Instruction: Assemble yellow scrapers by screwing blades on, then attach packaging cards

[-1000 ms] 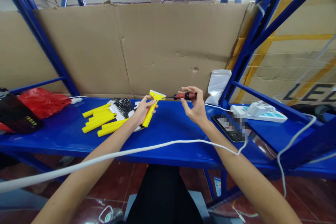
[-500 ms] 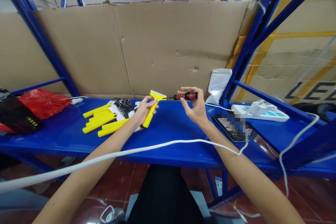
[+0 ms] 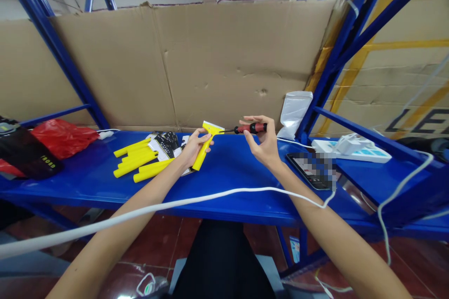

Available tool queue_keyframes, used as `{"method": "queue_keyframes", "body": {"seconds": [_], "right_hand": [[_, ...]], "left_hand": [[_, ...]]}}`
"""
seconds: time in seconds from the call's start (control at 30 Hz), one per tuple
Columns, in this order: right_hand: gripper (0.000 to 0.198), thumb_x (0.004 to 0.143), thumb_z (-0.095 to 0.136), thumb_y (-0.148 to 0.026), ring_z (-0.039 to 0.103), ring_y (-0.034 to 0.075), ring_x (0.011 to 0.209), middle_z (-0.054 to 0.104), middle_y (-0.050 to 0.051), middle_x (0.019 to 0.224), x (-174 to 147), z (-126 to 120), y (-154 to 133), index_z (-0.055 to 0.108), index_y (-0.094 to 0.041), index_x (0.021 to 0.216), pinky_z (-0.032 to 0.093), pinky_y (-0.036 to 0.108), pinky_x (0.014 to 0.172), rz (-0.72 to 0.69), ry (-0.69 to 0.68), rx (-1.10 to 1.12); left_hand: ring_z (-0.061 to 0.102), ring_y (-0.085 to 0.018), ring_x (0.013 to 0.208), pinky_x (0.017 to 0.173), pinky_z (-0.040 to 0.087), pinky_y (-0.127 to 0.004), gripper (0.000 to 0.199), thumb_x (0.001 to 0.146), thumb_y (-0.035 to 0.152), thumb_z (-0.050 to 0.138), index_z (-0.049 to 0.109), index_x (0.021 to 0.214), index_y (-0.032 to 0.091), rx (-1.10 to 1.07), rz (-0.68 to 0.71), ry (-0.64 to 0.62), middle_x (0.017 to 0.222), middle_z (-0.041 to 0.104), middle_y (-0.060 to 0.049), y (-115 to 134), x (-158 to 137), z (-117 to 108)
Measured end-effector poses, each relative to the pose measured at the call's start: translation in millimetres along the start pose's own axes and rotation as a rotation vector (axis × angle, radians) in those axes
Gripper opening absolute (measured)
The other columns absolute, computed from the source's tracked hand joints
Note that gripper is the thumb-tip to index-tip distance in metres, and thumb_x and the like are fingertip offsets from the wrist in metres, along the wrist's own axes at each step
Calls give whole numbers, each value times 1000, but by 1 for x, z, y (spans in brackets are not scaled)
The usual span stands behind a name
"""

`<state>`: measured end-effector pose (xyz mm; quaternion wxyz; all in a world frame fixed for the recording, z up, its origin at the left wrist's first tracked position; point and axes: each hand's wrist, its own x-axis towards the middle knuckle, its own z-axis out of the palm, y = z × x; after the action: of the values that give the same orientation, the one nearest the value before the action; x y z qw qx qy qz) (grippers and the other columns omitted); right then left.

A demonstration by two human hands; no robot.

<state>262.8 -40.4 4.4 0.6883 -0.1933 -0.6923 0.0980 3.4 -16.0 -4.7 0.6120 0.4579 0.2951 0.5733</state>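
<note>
The left hand (image 3: pixel 192 146) is closed around the handle of a yellow scraper (image 3: pixel 206 142), a smooth moulded plastic tool with a long, slightly tapered handle and a flat, wider head. The scraper is held tilted above the blue surface (image 3: pixel 228 168), handle end low and toward the person, head raised and pointing up and to the right. The right hand (image 3: pixel 261 142) pinches a screwdriver (image 3: pixel 249 128) between thumb and fingertips; its short, rounded grip is red with black bands, and its thin dark metal shaft runs roughly level to the left, its tip meeting the scraper's head. The screwdriver thus lies just above and to the left of the right palm, and the scraper head sits between the two hands.

On the painted metal surface, just left of the left hand, lies a cluster of yellow handles (image 3: pixel 138 161), matching the scraper in colour and finish, beside printed black-and-white cards (image 3: pixel 164 142). A phone (image 3: pixel 310 170) lies flat to the right of the right wrist. A white cable (image 3: pixel 210 196) crosses over both forearms. Creased brown cardboard (image 3: pixel 210 65) forms the back wall, with a white pouch (image 3: pixel 293 108) leaning at its foot and a crumpled red plastic bag (image 3: pixel 63 134) at far left.
</note>
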Motion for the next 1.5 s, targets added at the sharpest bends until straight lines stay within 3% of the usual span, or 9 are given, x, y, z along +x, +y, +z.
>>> {"method": "queue_keyframes", "body": {"seconds": [0.17,0.4,0.53,0.67,0.9,1.03,1.17,1.33,1.5], "right_hand": [[33,100,88,-39,84,24,104,83,8,114,0,1,-3,64,-25,119,69,41,92,11,106,-130],[53,91,95,-50,86,25,97,82,3,102,4,-2,6,61,-27,124,71,42,91,23,184,-121],[45,97,89,-45,86,24,103,82,4,110,4,-4,7,60,-28,127,71,42,97,47,122,-71],[34,103,83,-40,83,26,121,77,9,127,0,-2,4,61,-29,126,70,43,105,100,7,45],[42,105,78,-43,74,32,140,65,15,150,-2,1,3,52,-31,136,65,55,118,80,-73,139],[50,104,80,-46,79,31,130,67,15,149,1,0,2,49,-33,142,71,52,107,96,-63,128],[59,99,86,-50,83,28,112,75,6,122,3,-4,6,50,-36,144,75,46,93,106,-15,69],[70,93,89,-60,80,30,98,67,6,112,3,-8,12,52,-37,148,75,56,89,131,-3,-67],[69,105,73,-60,73,33,135,61,14,147,3,-8,13,35,-37,159,70,57,107,132,-137,8]], "left_hand": [[70,-15,74,50,45,-19,51,79,23,97,57,110,24,10,8,-17,101,70,-3,1,0,-1],[71,-16,75,51,46,-19,54,78,26,100,59,114,24,30,-25,-73,99,71,-3,-4,0,-4],[70,-14,74,51,45,-18,53,79,25,99,58,113,24,27,-26,-69,99,71,-3,-6,1,-4],[69,-14,73,50,44,-18,53,79,23,97,56,112,24,47,-30,-27,99,71,-3,-7,2,-3],[69,-15,70,48,43,-19,46,82,16,91,56,112,22,67,-65,-3,93,72,-4,-8,0,3],[70,-15,69,48,42,-19,44,84,12,88,55,111,20,44,-89,-23,96,73,-5,-7,-1,6],[70,-15,67,48,42,-20,44,84,8,88,55,111,19,54,-199,-69,100,74,-9,-12,0,8],[70,-16,65,44,38,-19,35,90,5,82,54,106,19,105,-284,-74,98,75,-11,-27,-1,15],[72,-17,64,46,44,-22,22,95,0,71,57,100,16,144,-304,-37,92,75,-12,-30,0,18]]}}
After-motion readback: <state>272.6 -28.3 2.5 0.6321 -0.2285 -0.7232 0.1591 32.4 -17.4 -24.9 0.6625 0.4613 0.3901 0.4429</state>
